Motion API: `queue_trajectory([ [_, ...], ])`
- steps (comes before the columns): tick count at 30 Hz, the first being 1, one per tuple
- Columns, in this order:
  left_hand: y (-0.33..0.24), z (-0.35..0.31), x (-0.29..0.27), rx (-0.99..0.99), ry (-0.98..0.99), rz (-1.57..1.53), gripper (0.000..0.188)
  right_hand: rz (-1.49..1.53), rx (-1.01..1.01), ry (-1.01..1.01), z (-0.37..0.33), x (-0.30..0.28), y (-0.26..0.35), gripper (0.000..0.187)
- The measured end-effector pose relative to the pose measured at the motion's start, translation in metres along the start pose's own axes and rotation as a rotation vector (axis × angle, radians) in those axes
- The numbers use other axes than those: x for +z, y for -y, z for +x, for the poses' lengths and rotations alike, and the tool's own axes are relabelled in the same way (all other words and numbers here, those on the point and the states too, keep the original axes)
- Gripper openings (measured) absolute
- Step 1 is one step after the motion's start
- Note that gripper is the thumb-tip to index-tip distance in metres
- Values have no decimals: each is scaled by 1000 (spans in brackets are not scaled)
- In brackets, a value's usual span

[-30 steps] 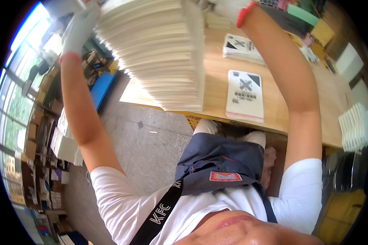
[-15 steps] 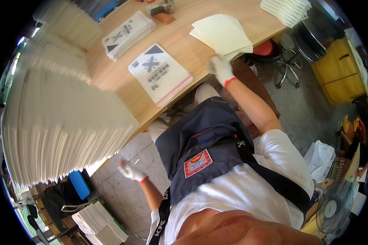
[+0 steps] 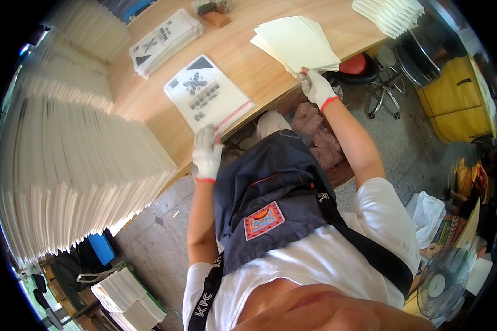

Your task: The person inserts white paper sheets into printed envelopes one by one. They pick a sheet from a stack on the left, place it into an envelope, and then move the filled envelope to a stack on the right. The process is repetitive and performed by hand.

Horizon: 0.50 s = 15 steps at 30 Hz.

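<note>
Both hands wear white knit gloves with red cuffs and bare fingertips. My left hand [image 3: 206, 154] is at the near corner of a flat stack of clear printed plastic bags [image 3: 210, 94], its fingers bent together over the edge. How much of the bag they grip is partly hidden. At the table's front edge, my right hand [image 3: 317, 89] pinches the near corner of the cream paper sheets [image 3: 298, 44], which lie fanned on the tabletop. The sheets are to the right of the bags.
Tall stacks of white paper [image 3: 83, 160] line the table's left side. A second bag pile [image 3: 165, 41] lies farther back on the wooden table [image 3: 243, 33]. More cream sheets [image 3: 389, 14] rest at the right end. A black chair [image 3: 419, 60], yellow bag [image 3: 455, 102] and fan [image 3: 444, 284] stand rightward.
My left hand has risen from beside my body to the near edge of the bags. My right hand has shifted slightly right and now pinches the cream sheets' corner.
</note>
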State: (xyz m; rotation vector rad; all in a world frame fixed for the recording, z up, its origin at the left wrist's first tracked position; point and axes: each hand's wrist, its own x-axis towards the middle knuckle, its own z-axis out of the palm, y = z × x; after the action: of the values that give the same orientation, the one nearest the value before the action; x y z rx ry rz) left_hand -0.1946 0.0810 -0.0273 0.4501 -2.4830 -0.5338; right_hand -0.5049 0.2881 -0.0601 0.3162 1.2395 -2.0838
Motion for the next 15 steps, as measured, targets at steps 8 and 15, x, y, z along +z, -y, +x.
queue_trajectory([
  [8, 35, 54, 15, -79, 437, 462, 26, -23, -166, 45, -16, -63, -2, 7],
  [15, 77, 51, 10, -156, 411, 187, 24, 59, -285, 202, -86, -26, 3, 36],
])
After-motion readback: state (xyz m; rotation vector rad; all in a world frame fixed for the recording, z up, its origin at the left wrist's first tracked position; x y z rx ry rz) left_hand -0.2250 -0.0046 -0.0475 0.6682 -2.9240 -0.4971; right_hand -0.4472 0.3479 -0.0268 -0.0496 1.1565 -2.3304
